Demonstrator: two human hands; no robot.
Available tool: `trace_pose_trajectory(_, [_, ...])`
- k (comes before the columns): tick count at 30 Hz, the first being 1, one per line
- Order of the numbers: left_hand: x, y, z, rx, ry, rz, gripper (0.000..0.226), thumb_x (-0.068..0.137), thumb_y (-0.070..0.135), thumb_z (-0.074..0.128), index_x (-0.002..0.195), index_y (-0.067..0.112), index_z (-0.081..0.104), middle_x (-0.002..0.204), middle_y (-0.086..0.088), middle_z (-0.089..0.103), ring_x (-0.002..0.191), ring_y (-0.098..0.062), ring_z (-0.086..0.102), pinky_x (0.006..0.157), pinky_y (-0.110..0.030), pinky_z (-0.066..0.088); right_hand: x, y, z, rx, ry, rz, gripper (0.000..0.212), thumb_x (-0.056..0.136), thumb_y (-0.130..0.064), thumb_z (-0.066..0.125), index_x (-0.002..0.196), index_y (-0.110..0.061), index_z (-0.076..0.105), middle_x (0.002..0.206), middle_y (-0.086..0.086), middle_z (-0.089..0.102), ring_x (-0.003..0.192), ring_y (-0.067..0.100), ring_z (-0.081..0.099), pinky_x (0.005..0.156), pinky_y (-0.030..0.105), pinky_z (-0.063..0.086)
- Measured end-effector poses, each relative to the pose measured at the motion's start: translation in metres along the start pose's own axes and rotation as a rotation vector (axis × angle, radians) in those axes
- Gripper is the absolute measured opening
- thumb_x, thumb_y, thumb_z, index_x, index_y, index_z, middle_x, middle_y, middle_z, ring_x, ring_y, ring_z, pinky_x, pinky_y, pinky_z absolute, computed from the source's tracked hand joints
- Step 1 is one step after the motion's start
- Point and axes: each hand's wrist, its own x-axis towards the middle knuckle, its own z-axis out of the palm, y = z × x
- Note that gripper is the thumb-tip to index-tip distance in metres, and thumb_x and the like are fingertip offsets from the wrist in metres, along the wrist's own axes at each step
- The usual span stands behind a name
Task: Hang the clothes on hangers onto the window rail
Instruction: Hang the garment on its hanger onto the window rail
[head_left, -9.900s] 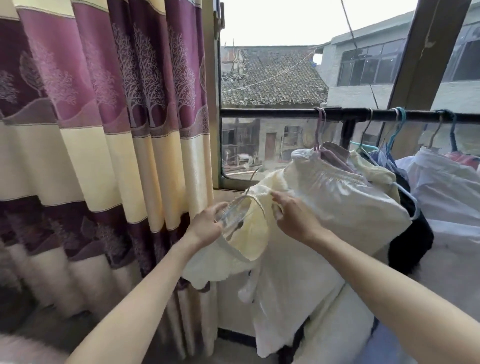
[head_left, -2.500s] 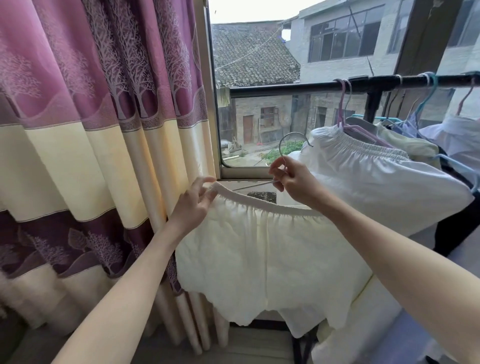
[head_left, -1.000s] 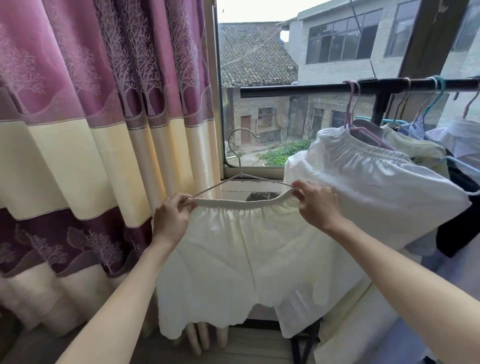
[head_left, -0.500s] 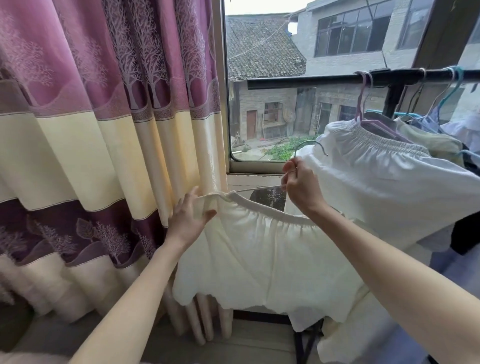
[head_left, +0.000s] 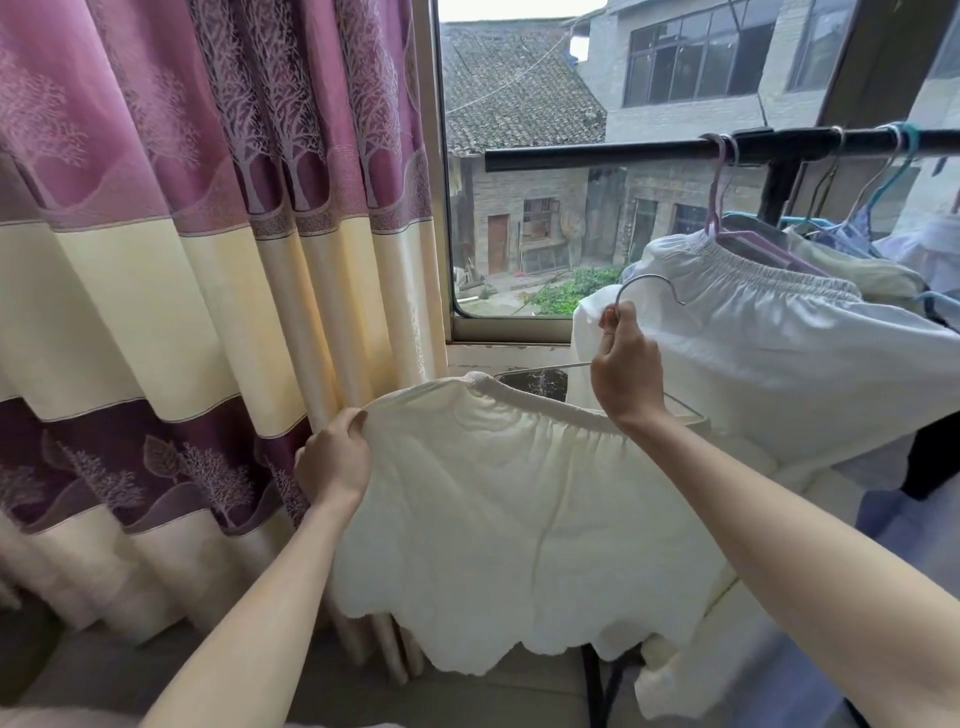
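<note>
A pair of cream shorts (head_left: 509, 509) with a scalloped hem hangs on a thin metal hanger (head_left: 647, 286) below the black window rail (head_left: 597, 153). My right hand (head_left: 626, 371) grips the hanger's neck just under its hook. My left hand (head_left: 335, 457) pinches the left edge of the shorts' side, below the elastic waistband. The hook is off the rail, well beneath it.
A purple and cream curtain (head_left: 208, 260) hangs close on the left. On the right part of the rail hang white shorts (head_left: 779, 353) on a lilac hanger (head_left: 719, 182) and several other garments. The rail's left stretch is bare. The window sill (head_left: 511, 338) lies behind.
My left hand slid down from the waistband corner to pinch the shorts' left side. My right hand keeps its hold on the hanger neck, a little further right.
</note>
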Motion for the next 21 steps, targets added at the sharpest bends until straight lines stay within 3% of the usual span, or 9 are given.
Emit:
trace_pose_trajectory(4, [0.014, 0.006, 0.000, -0.087, -0.017, -0.092, 0.032, 0.094, 0.020, 0.040, 0.117, 0.027, 0.062, 0.122, -0.009, 0.061, 0.113, -0.033, 0.053, 0.096, -0.040, 0.039, -0.002, -0.004, 0.005, 0.001, -0.013, 0.011, 0.020, 0.097, -0.008, 0.032, 0.107, -0.002, 0.048, 0.086, 0.027, 0.062, 0.079, 0.045, 0.056, 0.060, 0.035, 0.027])
trace_pose_trajectory(7, [0.006, 0.024, -0.001, -0.193, 0.030, 0.197, 0.036, 0.092, 0.021, 0.051, 0.128, 0.019, 0.053, 0.130, -0.006, 0.050, 0.121, -0.025, 0.046, 0.101, -0.043, 0.036, 0.001, -0.003, 0.005, 0.012, -0.023, 0.033, 0.020, 0.098, -0.010, 0.031, 0.107, -0.003, 0.047, 0.088, 0.027, 0.062, 0.080, 0.044, 0.056, 0.061, 0.036, 0.029])
trace_pose_trajectory(9, [-0.006, 0.038, -0.003, -0.149, 0.079, 0.371, 0.036, 0.087, 0.037, 0.054, 0.116, 0.017, 0.057, 0.117, -0.004, 0.054, 0.112, -0.024, 0.050, 0.094, -0.043, 0.037, 0.001, -0.003, 0.005, 0.019, -0.030, 0.049, 0.020, 0.098, -0.011, 0.030, 0.107, -0.003, 0.047, 0.089, 0.027, 0.062, 0.082, 0.044, 0.056, 0.062, 0.035, 0.029])
trace_pose_trajectory(11, [-0.016, 0.046, 0.003, 0.019, 0.099, 0.446, 0.055, 0.076, 0.061, 0.045, 0.100, 0.015, 0.060, 0.103, -0.003, 0.059, 0.099, -0.025, 0.055, 0.084, -0.040, 0.039, -0.001, -0.004, 0.007, 0.029, -0.035, 0.069, 0.021, 0.098, -0.011, 0.029, 0.107, -0.004, 0.047, 0.090, 0.025, 0.062, 0.082, 0.043, 0.056, 0.063, 0.035, 0.028])
trace_pose_trajectory(14, [-0.024, 0.059, 0.013, 0.196, -0.056, 0.324, 0.075, 0.067, 0.081, 0.038, 0.093, 0.016, 0.063, 0.100, 0.000, 0.062, 0.101, -0.023, 0.053, 0.084, -0.037, 0.034, -0.001, -0.007, 0.010, 0.063, -0.027, 0.098, 0.020, 0.098, -0.013, 0.029, 0.106, -0.005, 0.046, 0.092, 0.022, 0.062, 0.084, 0.042, 0.056, 0.064, 0.035, 0.029])
trace_pose_trajectory(17, [-0.022, 0.075, 0.023, 0.089, -0.088, 0.231, 0.050, 0.082, 0.061, 0.050, 0.087, 0.014, 0.068, 0.098, -0.002, 0.068, 0.103, -0.026, 0.055, 0.089, -0.037, 0.032, 0.000, -0.012, 0.010, 0.092, -0.017, 0.103, 0.020, 0.098, -0.013, 0.029, 0.107, -0.004, 0.045, 0.093, 0.020, 0.062, 0.084, 0.042, 0.056, 0.066, 0.035, 0.030])
trace_pose_trajectory(21, [-0.019, 0.075, 0.027, -0.114, -0.011, 0.235, 0.026, 0.091, 0.029, 0.050, 0.082, 0.012, 0.067, 0.089, -0.007, 0.070, 0.091, -0.030, 0.059, 0.086, -0.038, 0.037, 0.000, -0.011, 0.006, 0.066, -0.008, 0.083, 0.019, 0.098, -0.011, 0.030, 0.107, -0.004, 0.045, 0.088, 0.021, 0.061, 0.080, 0.042, 0.055, 0.064, 0.035, 0.029])
